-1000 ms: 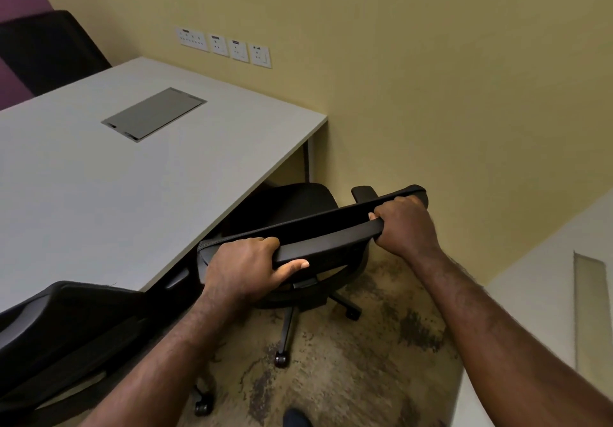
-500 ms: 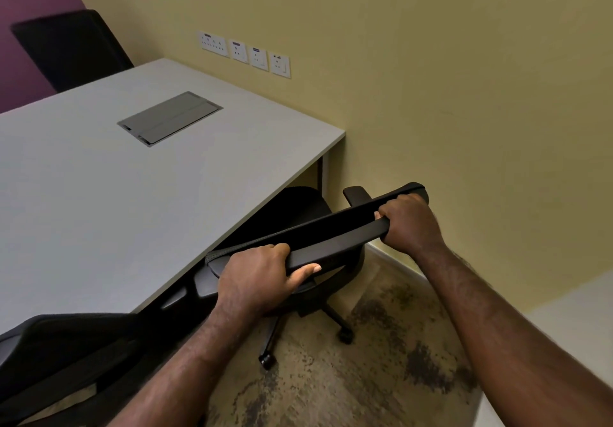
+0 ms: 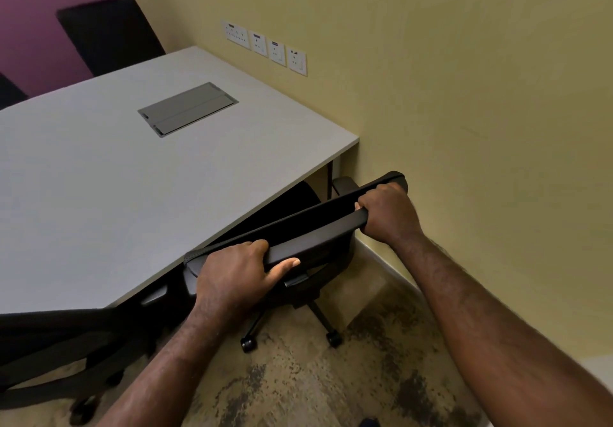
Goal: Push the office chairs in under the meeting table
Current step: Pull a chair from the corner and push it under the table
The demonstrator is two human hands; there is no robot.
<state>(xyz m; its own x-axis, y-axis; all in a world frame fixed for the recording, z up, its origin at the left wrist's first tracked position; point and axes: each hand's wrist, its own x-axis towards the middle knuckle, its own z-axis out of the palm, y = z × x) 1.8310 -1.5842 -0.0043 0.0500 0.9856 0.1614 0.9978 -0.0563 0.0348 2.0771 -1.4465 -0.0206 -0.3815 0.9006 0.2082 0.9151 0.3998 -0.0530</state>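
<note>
A black office chair [image 3: 315, 227] stands at the near right corner of the grey meeting table [image 3: 99, 194], its seat under the tabletop. My left hand [image 3: 235, 270] grips the left end of the chair's top backrest edge. My right hand [image 3: 386, 212] grips the right end of the same edge, close to the yellow wall. The chair's wheeled base [image 3: 292, 330] shows on the carpet below. A second black chair [image 3: 59, 353] stands at the lower left against the table's near edge.
The yellow wall [image 3: 464, 128] runs close along the chair's right side, with wall sockets [image 3: 265, 45] above the table. A grey cable hatch [image 3: 187, 108] sits in the tabletop. Another black chair back [image 3: 106, 32] stands beyond the table's far side. Mottled carpet [image 3: 331, 387] covers the floor.
The chair has rolled forward, further under the table and toward the wall corner, with both hands still on its backrest. The view has shifted the same way.
</note>
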